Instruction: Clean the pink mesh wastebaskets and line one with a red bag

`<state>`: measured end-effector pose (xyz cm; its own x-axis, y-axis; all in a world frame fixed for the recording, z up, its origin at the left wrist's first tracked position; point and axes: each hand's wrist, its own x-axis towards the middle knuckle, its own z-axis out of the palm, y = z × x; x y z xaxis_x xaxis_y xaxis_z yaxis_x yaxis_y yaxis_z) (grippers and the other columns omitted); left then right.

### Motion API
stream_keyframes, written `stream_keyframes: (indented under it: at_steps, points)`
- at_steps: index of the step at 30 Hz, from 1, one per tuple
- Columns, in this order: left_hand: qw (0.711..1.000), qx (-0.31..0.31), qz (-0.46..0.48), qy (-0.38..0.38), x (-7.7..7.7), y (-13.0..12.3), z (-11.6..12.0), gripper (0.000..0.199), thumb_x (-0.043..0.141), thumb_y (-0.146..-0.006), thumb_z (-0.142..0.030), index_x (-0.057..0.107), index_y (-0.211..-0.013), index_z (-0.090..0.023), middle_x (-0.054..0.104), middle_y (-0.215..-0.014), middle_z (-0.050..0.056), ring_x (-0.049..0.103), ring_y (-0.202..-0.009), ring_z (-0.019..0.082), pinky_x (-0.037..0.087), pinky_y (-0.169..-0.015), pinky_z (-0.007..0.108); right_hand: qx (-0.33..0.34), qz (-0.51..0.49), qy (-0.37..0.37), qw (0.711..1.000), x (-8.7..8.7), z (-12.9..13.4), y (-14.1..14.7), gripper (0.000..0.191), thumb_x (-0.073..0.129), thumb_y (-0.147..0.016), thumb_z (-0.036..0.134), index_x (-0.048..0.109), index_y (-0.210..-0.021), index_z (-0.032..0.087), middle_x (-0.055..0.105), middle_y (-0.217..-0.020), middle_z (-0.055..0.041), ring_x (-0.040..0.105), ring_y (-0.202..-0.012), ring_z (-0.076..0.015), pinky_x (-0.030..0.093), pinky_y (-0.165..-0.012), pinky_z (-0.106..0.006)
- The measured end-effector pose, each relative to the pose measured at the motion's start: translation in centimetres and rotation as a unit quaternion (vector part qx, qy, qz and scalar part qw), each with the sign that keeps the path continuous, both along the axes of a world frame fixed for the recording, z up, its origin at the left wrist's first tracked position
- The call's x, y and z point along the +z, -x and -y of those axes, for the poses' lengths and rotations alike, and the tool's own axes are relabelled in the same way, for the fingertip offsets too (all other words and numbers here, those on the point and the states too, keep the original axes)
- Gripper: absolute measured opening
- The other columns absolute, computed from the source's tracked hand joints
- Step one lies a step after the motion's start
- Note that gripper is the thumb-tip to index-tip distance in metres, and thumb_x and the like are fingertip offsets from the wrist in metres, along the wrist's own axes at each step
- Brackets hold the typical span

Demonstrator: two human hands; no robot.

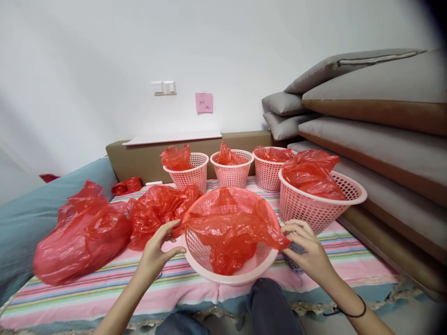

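In front of me a pink perforated plastic basket (228,279) stands on the striped cloth. A thin red plastic bag (230,232) is stretched across it, its middle sagging inside. On the left rim, my left hand (162,244) has the bag's left end at its fingers, with the thumb held apart. My right hand (303,244) pinches the bag's right end between thumb and fingers at the opposite rim. Part of the basket's far inner wall is covered by the red plastic.
Several other pink baskets, including one at right (310,211), hold red bags. Left lie a filled red bag (84,237) and a crumpled one (153,211). Grey cushions (377,130) are stacked at right. The striped cloth (104,291) covers the seat.
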<state>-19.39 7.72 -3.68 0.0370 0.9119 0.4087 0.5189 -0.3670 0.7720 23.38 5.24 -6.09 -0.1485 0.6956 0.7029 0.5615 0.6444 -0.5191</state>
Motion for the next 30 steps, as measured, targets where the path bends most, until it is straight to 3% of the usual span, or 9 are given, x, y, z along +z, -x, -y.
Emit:
stream_keyframes:
  at_steps: [3, 8, 11, 15, 17, 20, 22, 26, 30]
  points:
    - [1.0, 0.01, 0.001, 0.007, -0.1, -0.3, 0.4, 0.069, 0.086, -0.063, -0.053, 0.065, -0.124, -0.028, 0.07, -0.12, 0.008, 0.066, -0.098, 0.026, 0.053, -0.095, 0.044, 0.009, 0.015, -0.028, 0.999, -0.1, 1.4, 1.2, 0.008, 0.069, -0.088, 0.03, 0.067, -0.086, 0.023, 0.07, -0.094, -0.0077, 0.063, -0.094, -0.0257, 0.054, -0.086, -0.041]
    - [0.996, -0.042, 0.062, 0.036, -0.5, -1.0, 1.1, 0.064, 0.086, -0.067, -0.046, 0.063, -0.123, -0.027, 0.064, -0.128, 0.009, 0.06, -0.122, 0.03, 0.045, -0.109, 0.046, -0.014, 0.008, -0.064, 0.998, -0.8, 3.7, 3.1, 0.04, 0.075, -0.082, 0.05, 0.065, -0.109, 0.022, 0.071, -0.104, -0.0103, 0.067, -0.101, -0.0291, 0.056, -0.089, -0.042]
    - [0.99, -0.104, 0.085, 0.044, -0.8, -1.2, 1.4, 0.084, 0.091, -0.06, -0.048, 0.055, -0.134, -0.029, 0.055, -0.142, 0.011, 0.049, -0.136, 0.032, 0.037, -0.116, 0.046, -0.032, 0.027, -0.08, 0.996, -1.0, 4.4, 3.4, 0.056, 0.075, -0.08, 0.058, 0.064, -0.12, 0.021, 0.072, -0.11, -0.0127, 0.068, -0.104, -0.0325, 0.058, -0.086, -0.044]
    - [0.995, -0.098, 0.034, 0.015, -0.9, -1.4, 1.4, 0.106, 0.094, -0.049, -0.053, 0.049, -0.143, -0.03, 0.053, -0.143, 0.011, 0.05, -0.133, 0.032, 0.039, -0.113, 0.044, -0.001, -0.007, -0.055, 0.998, -0.3, 4.5, 3.2, 0.032, 0.073, -0.086, 0.038, 0.069, -0.115, 0.024, 0.074, -0.098, -0.0076, 0.07, -0.091, -0.0263, 0.058, -0.089, -0.044]
    - [0.998, -0.056, -0.011, -0.021, -0.8, -1.6, 1.2, 0.078, 0.089, -0.057, -0.055, 0.065, -0.126, -0.027, 0.065, -0.119, 0.009, 0.06, -0.112, 0.028, 0.048, -0.1, 0.04, 0.027, -0.017, -0.064, 0.997, 0.0, 4.5, 3.1, 0.021, 0.063, -0.09, 0.02, 0.072, -0.107, 0.028, 0.069, -0.079, -0.0017, 0.067, -0.079, -0.0207, 0.057, -0.092, -0.045]
    - [0.992, -0.043, -0.1, -0.071, -0.8, -2.1, 1.0, 0.029, 0.074, -0.081, -0.05, 0.074, -0.094, -0.024, 0.064, -0.079, 0.002, 0.06, -0.076, 0.019, 0.05, -0.077, 0.032, 0.032, 0.013, -0.105, 0.994, 0.1, 4.9, 3.3, 0.035, 0.053, -0.088, 0.006, 0.073, -0.103, 0.031, 0.058, -0.064, 0.003, 0.061, -0.071, -0.0173, 0.054, -0.094, -0.047]
    - [0.98, -0.048, -0.16, -0.107, -0.8, -2.8, 1.2, 0.022, 0.067, -0.088, -0.04, 0.073, -0.103, -0.025, 0.061, -0.072, 0.0, 0.057, -0.068, 0.017, 0.049, -0.072, 0.03, 0.032, 0.045, -0.115, 0.992, 0.1, 5.6, 3.8, 0.038, 0.054, -0.087, 0.005, 0.071, -0.11, 0.03, 0.059, -0.067, 0.0029, 0.061, -0.073, -0.0176, 0.052, -0.096, -0.05]
    - [0.942, -0.025, -0.253, -0.221, 0.4, -4.4, 1.9, 0.047, 0.061, -0.09, -0.024, 0.056, -0.137, -0.027, 0.065, -0.111, 0.009, 0.062, -0.101, 0.024, 0.05, -0.089, 0.038, 0.051, 0.089, -0.117, 0.988, 0.6, 6.8, 5.0, 0.038, 0.059, -0.087, 0.007, 0.065, -0.121, 0.025, 0.068, -0.081, -0.0013, 0.064, -0.082, -0.0197, 0.052, -0.095, -0.048]
    - [0.899, -0.154, -0.35, -0.213, 3.3, -5.5, 2.1, 0.057, 0.062, -0.091, -0.02, 0.049, -0.144, -0.035, 0.059, -0.138, 0.009, 0.052, -0.128, 0.028, 0.043, -0.106, 0.045, 0.059, 0.087, -0.133, 0.986, 1.3, 7.3, 5.8, 0.033, 0.06, -0.087, 0.005, 0.065, -0.115, 0.021, 0.069, -0.085, -0.0026, 0.063, -0.083, -0.0192, 0.051, -0.094, -0.044]
